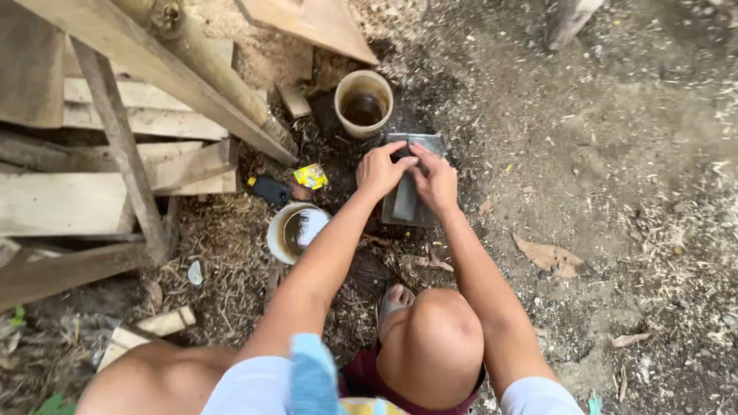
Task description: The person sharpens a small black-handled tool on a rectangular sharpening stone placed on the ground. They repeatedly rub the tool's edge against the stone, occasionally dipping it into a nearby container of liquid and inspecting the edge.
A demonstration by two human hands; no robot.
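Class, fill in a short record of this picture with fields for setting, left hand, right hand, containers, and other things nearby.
Setting: bare ground strewn with sawdust and dry leaves, seen from above by a squatting person
Left hand: presses on a flat metal blade
Right hand: presses on the same blade
Under the blade: grey flat stone
Containers: beige cup of dark liquid; white bowl of liquid
Nearby: stacked wooden planks, small yellow packet

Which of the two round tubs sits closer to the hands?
The tan tub of dark liquid, just above the left hand beside the grey stone. The white tub sits lower left, next to the forearm.
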